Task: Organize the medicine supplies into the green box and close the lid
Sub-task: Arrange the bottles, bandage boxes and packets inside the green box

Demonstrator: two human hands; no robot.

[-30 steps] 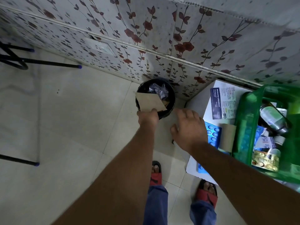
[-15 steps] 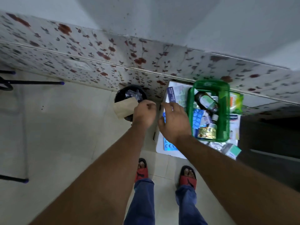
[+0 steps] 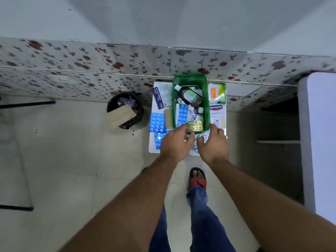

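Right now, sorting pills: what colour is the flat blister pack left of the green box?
Bright blue blister pack, clearest in head view.

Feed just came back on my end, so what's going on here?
A person reaches both hands toward the near end of the open green box on a small white table. The left hand and right hand are spread, holding nothing visible. The box already holds a brown bottle and blister strips; a blue blister pack and cartons lie outside it. A cardboard piece sticks out of the black bin.
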